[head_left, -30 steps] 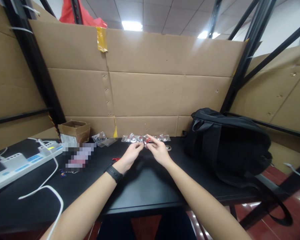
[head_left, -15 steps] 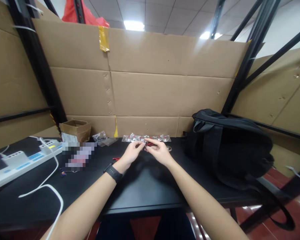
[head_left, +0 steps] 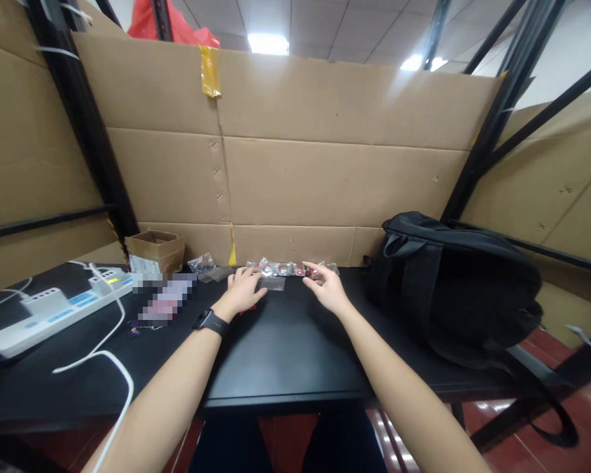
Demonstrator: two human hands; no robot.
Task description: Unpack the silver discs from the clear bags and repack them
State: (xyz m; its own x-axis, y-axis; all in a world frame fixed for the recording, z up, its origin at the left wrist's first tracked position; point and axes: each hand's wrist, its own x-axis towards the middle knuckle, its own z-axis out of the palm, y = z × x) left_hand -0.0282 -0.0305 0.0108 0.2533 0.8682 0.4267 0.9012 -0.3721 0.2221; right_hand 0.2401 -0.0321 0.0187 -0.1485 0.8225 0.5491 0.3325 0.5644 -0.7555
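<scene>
My left hand [head_left: 243, 291] lies low over the black table, palm down, fingers apart. A flat clear plastic bag [head_left: 274, 284] is right beside its fingertips; I cannot tell if they touch. Part of a red item [head_left: 249, 309] shows beneath this hand, mostly hidden. My right hand [head_left: 326, 287] is at the back of the table, thumb and fingers curled around a small red and black item [head_left: 306, 270], partly covered by the fingers. Directly behind is a row of small clear packets [head_left: 283, 269] with red and silvery contents.
Left of my hands are crumpled clear plastic [head_left: 201, 264], an open cardboard box [head_left: 156, 249], a blurred-out object [head_left: 167, 302] and a white power strip [head_left: 64, 318] with a loose cable. A large black backpack [head_left: 453, 289] occupies the right. Cardboard panels [head_left: 295, 177] close off the back.
My hands, together around the small red and black item before, have parted. The left moved left and opened; the right moved slightly right towards the packets. The flat clear bag now shows between them.
</scene>
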